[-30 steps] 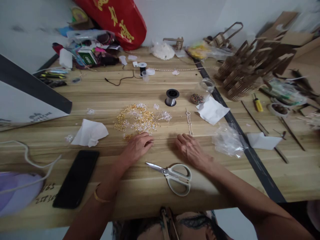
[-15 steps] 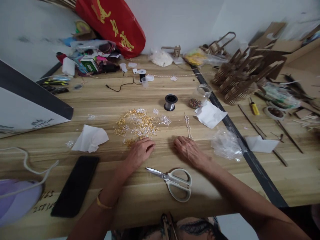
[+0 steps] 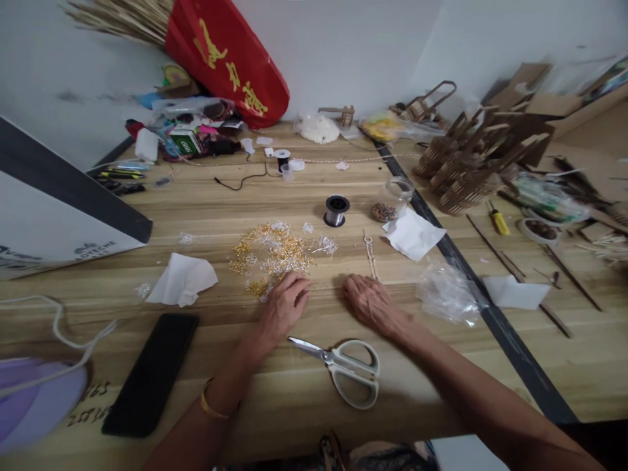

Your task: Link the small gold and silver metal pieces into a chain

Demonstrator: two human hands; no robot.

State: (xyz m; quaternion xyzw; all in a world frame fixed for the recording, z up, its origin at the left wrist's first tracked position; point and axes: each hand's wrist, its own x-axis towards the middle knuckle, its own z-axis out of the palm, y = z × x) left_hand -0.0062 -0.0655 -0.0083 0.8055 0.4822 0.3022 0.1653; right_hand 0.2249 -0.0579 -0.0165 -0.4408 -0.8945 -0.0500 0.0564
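Observation:
My left hand (image 3: 285, 306) rests at the near edge of a pile of small gold and silver jewelry findings (image 3: 284, 252), its fingers bent toward the thumb. My right hand (image 3: 370, 302) lies on the wood to the right with curled fingers, just below a thin beaded chain (image 3: 370, 256). Whatever either hand pinches is too small or hidden to make out. Between my forearms lie scissors (image 3: 328, 357) with pale handles, blades pointing left. Behind the pile stands a spool of wire (image 3: 336, 212); a few silver pins (image 3: 324, 245) lie at the pile's right side.
White paper (image 3: 181, 281) and a black phone (image 3: 150, 376) lie on the left. To the right are a glass jar with beads (image 3: 385, 210), another paper sheet (image 3: 415, 233), a clear plastic bag (image 3: 447, 292) and small woven baskets (image 3: 458, 170). A red bag (image 3: 230, 65) leans at the back.
The camera view has tilted up slightly, so the table's things appear lower in the picture. My left hand has turned a little; my right hand stays at nearly the same spot.

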